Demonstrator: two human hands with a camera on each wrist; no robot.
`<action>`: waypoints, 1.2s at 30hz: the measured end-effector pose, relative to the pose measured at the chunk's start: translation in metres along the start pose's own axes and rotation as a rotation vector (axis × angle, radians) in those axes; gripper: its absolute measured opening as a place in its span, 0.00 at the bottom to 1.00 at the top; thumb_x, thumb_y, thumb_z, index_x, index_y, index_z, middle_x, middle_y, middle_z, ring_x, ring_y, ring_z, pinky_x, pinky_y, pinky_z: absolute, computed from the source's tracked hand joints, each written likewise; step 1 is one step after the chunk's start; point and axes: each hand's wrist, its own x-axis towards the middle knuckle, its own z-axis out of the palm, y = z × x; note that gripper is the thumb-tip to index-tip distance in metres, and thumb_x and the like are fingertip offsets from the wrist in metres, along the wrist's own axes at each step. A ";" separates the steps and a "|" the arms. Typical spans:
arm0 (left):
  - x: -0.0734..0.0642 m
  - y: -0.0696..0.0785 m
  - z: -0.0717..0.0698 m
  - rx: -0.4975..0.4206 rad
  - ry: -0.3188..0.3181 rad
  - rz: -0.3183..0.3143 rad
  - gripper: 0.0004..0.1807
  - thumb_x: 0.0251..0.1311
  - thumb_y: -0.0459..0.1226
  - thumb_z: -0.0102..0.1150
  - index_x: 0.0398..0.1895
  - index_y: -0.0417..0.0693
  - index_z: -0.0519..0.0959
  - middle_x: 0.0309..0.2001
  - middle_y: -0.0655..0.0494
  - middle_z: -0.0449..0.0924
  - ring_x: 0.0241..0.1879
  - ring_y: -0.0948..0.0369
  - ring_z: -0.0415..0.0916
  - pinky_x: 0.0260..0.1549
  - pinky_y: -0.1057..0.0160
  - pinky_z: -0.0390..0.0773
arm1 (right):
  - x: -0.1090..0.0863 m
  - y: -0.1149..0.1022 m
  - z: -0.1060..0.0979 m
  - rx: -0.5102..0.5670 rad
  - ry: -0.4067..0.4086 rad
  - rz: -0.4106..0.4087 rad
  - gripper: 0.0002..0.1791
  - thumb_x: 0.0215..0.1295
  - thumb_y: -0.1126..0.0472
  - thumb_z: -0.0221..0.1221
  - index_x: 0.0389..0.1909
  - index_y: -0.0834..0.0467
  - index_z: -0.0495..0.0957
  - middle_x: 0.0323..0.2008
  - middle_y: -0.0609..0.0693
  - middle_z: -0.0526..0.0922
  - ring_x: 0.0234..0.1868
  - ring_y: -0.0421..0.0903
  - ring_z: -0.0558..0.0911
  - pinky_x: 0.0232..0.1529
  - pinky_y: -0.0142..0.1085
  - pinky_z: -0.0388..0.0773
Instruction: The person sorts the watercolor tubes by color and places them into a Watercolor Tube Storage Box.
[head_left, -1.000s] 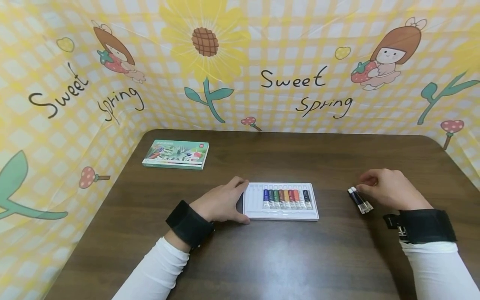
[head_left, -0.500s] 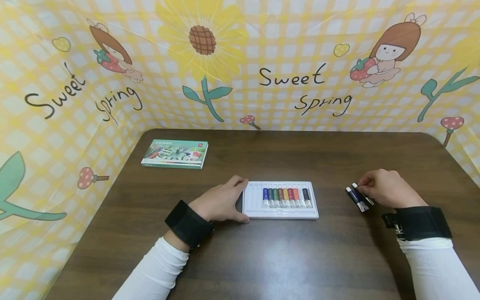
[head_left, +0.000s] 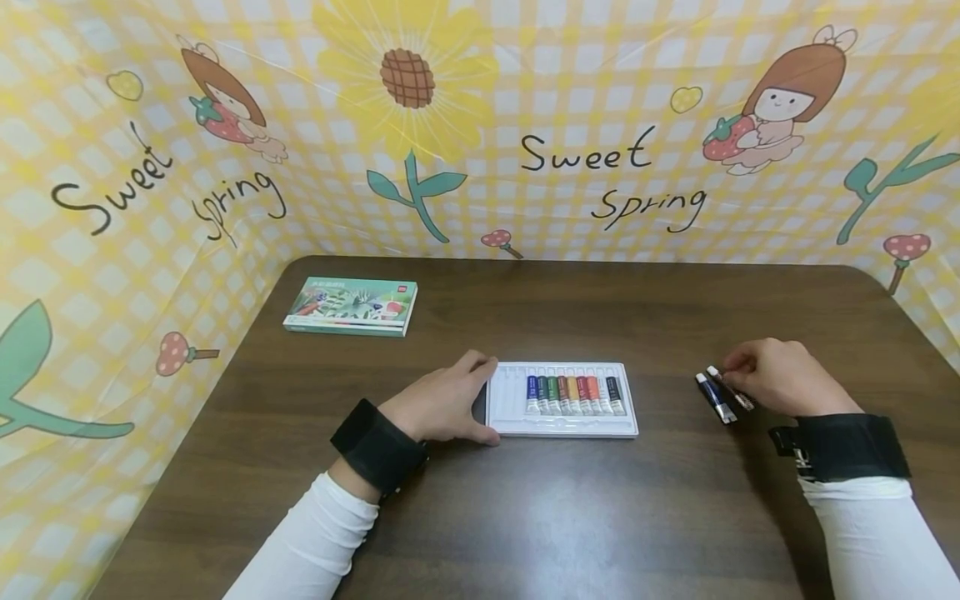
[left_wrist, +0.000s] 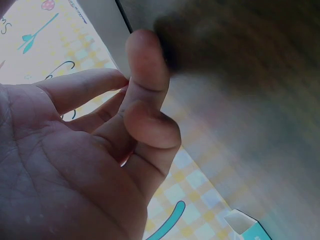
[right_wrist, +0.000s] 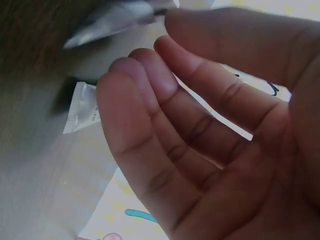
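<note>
My left hand [head_left: 442, 404] holds the left end of a white plastic tray [head_left: 506, 404] in the head view, thumb at the near corner and fingers at the far one. Several coloured paint tubes [head_left: 573, 396] lie side by side in it. To the right, two loose paint tubes lie on the table: a dark blue one [head_left: 716, 398] and a dark brownish one [head_left: 731, 390]. My right hand [head_left: 787, 379] is over the brownish one, thumb at its white cap. In the right wrist view, the blurred tube [right_wrist: 110, 25] lies by the thumb tip; thumb and forefinger look apart.
A flat green printed box [head_left: 351, 307] lies at the back left of the brown wooden table [head_left: 555, 517]. Yellow checked cloth [head_left: 585, 100] with printed flowers and figures rises behind the table and along its sides.
The two loose tubes, side by side a second ago, now lie slightly apart, the brownish one having shifted toward my right hand. My left hand and the tray have stayed put.
</note>
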 end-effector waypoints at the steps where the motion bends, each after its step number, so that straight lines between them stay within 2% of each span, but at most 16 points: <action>1: 0.000 0.000 0.000 -0.001 0.001 0.001 0.58 0.54 0.53 0.81 0.82 0.41 0.60 0.78 0.45 0.63 0.59 0.50 0.78 0.65 0.49 0.79 | 0.000 -0.001 0.000 0.007 -0.003 0.004 0.11 0.66 0.61 0.66 0.42 0.66 0.87 0.30 0.53 0.89 0.33 0.48 0.84 0.33 0.38 0.75; 6: -0.001 0.001 -0.001 0.001 0.001 0.004 0.58 0.54 0.54 0.80 0.82 0.41 0.60 0.78 0.45 0.63 0.59 0.50 0.78 0.64 0.49 0.79 | 0.000 -0.002 0.002 0.037 -0.023 0.004 0.10 0.64 0.61 0.68 0.41 0.65 0.86 0.29 0.51 0.89 0.32 0.45 0.83 0.32 0.38 0.74; 10: -0.001 0.001 -0.001 0.001 0.001 0.006 0.58 0.54 0.53 0.81 0.82 0.41 0.60 0.78 0.44 0.63 0.58 0.50 0.78 0.64 0.49 0.79 | 0.002 -0.002 0.004 0.039 -0.033 0.011 0.09 0.64 0.63 0.67 0.40 0.66 0.86 0.30 0.53 0.89 0.31 0.47 0.83 0.31 0.38 0.75; 15: 0.000 0.000 -0.001 0.004 0.000 0.000 0.58 0.54 0.54 0.80 0.82 0.42 0.60 0.78 0.45 0.63 0.59 0.50 0.78 0.64 0.49 0.79 | 0.003 -0.005 0.003 0.024 -0.007 0.023 0.09 0.67 0.63 0.65 0.41 0.67 0.86 0.32 0.58 0.89 0.33 0.52 0.84 0.32 0.39 0.76; 23: 0.001 0.000 0.000 0.006 -0.004 0.001 0.58 0.54 0.54 0.80 0.82 0.42 0.60 0.78 0.45 0.63 0.58 0.50 0.78 0.64 0.49 0.79 | 0.000 -0.003 0.003 -0.015 0.045 0.010 0.08 0.69 0.65 0.64 0.38 0.67 0.87 0.30 0.57 0.88 0.30 0.50 0.79 0.30 0.40 0.73; 36: 0.000 0.000 -0.001 0.000 -0.003 -0.001 0.58 0.53 0.54 0.81 0.82 0.42 0.60 0.78 0.45 0.63 0.58 0.50 0.78 0.64 0.49 0.79 | 0.001 -0.002 0.003 0.020 0.018 0.038 0.09 0.64 0.65 0.65 0.40 0.67 0.87 0.31 0.58 0.88 0.32 0.52 0.83 0.30 0.40 0.76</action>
